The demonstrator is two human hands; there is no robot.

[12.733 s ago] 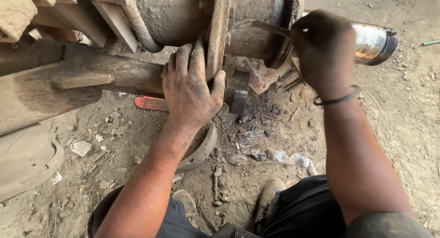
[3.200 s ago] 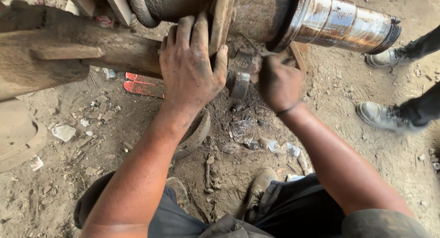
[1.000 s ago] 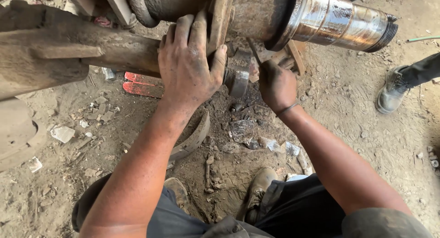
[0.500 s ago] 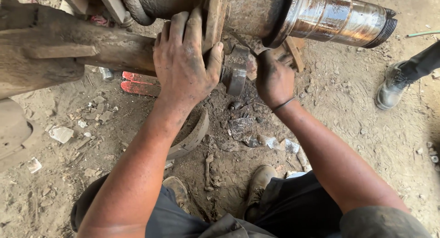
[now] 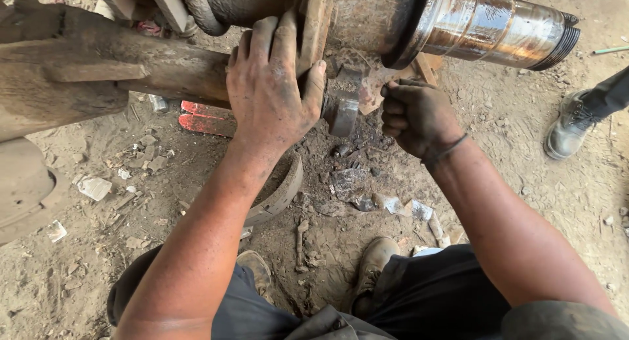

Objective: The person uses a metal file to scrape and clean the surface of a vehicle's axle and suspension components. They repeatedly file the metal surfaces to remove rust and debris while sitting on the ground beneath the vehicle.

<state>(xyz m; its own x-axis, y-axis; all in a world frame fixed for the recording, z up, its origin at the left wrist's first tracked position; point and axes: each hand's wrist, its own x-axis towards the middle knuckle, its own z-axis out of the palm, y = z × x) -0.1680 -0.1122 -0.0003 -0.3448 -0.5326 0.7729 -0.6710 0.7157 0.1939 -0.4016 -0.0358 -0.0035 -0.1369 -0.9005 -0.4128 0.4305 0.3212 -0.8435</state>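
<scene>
Head view: left hand [image 5: 272, 94] is gripping the rusty flange plate [image 5: 314, 25] of the axle [image 5: 485, 25], whose long axis is running left-right, while right hand [image 5: 419, 117], the nearer, is closing fisted under the grey metal block [image 5: 344, 107]; contents hidden.

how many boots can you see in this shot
3: two tan boots on the person's own feet, one under the left forearm and one below centre, plus a grey boot of someone else at the right edge. Others may lie out of frame.
</scene>
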